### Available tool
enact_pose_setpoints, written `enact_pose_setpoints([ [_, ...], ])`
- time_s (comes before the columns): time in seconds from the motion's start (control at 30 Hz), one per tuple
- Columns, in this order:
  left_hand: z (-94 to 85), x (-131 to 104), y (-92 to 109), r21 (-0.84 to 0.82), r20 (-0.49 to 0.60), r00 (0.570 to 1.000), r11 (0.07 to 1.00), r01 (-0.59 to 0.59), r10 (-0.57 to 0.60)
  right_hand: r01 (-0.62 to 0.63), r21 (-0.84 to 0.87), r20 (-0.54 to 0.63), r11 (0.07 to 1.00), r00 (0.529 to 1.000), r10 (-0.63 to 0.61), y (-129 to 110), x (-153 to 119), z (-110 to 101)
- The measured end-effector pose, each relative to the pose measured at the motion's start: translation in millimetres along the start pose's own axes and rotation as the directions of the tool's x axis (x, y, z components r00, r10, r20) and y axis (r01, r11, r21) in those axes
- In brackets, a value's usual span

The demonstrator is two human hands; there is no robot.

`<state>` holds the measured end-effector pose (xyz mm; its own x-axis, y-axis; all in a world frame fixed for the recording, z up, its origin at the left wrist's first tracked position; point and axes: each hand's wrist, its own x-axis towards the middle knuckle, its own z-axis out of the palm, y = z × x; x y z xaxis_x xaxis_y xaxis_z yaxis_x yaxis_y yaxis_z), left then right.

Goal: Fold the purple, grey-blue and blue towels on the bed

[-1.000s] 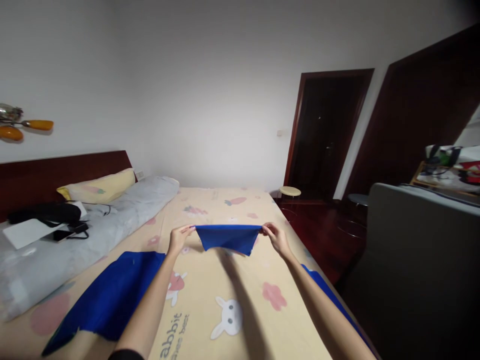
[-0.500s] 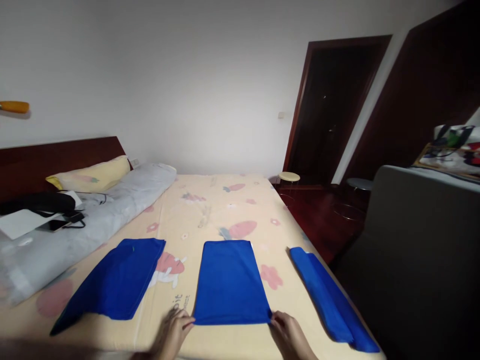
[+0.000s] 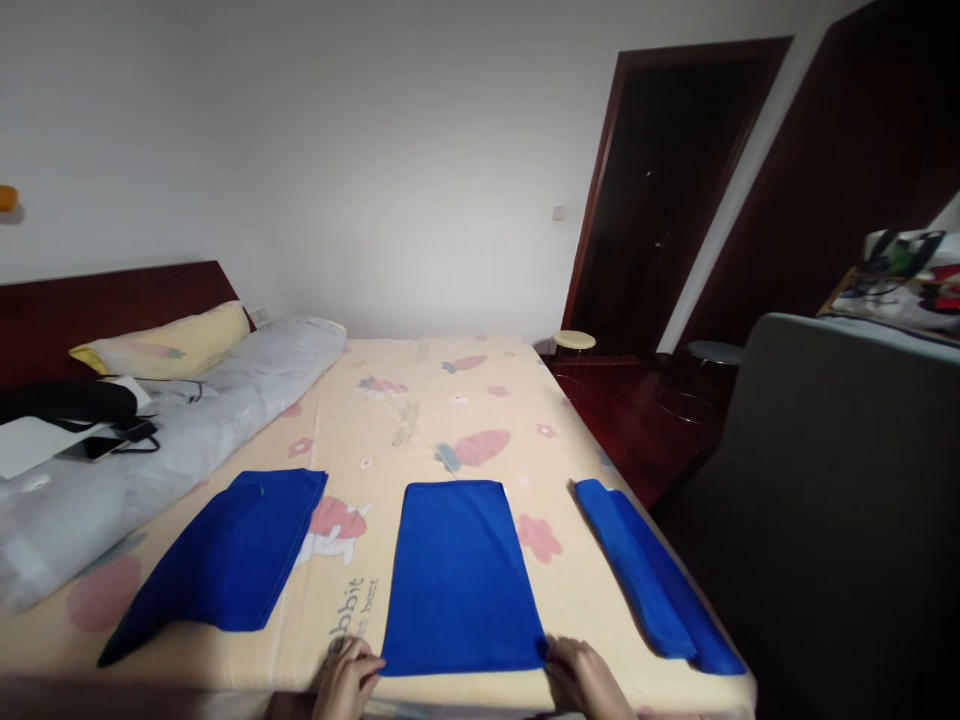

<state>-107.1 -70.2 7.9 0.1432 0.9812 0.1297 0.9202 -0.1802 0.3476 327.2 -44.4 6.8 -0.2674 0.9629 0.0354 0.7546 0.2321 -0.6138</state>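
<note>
A blue cloth [image 3: 463,578] lies flat as a rectangle on the bed, its near edge stretched between my hands. My left hand [image 3: 349,680] pinches the near left corner, fingers closed on the fabric. At the near right corner, my right hand [image 3: 586,678] grips the cloth with fingers bent round it. Another blue cloth [image 3: 232,550] rests to the left, loosely spread with one long pointed corner. On the right, two narrow folded blue cloths [image 3: 652,585] lie side by side near the bed's edge.
The bed [image 3: 427,400] has a carrot-and-rabbit patterned sheet. A grey rolled quilt [image 3: 225,420], a yellow pillow [image 3: 169,343] and a black bag [image 3: 71,402] are on the left. A grey panel [image 3: 825,480] stands right of the bed; a cream stool [image 3: 574,341] is beyond.
Both hands have drawn the near edge of the middle cloth slightly toward me, still holding its corners. The view has shifted a little. The other cloths lie as before.
</note>
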Motion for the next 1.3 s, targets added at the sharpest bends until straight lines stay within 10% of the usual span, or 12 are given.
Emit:
enact_pose_setpoints([
  [0.17,12.5,6.3,30.2,0.065,-0.101,0.994,0.997,0.042,-0.035,0.019,-0.089,-0.190,0.996,0.981,-0.036,-23.9,8.5,4.7],
  [0.47,88.7,20.3,90.8,0.061,0.057,0.976,0.975,-0.214,0.211,0.384,-0.221,0.018,0.897,0.921,-0.390,-84.1,32.2,68.6],
  [0.83,57.1,34.3,102.7,0.156,0.115,0.993,0.988,-0.007,-0.011,0.194,-0.302,-0.085,0.933,0.970,-0.229,-56.2,38.3,75.0],
  [1.13,41.4,11.3,62.9,0.275,0.027,0.968,0.933,0.231,-0.248,-0.052,-0.361,-0.212,0.931,0.977,-0.028,-4.0,19.4,61.1],
  [1.3,70.8,26.5,102.7,0.303,-0.091,0.995,0.953,-0.011,0.040,0.167,-0.361,-0.134,0.917,0.964,-0.228,-46.4,32.9,88.3],
])
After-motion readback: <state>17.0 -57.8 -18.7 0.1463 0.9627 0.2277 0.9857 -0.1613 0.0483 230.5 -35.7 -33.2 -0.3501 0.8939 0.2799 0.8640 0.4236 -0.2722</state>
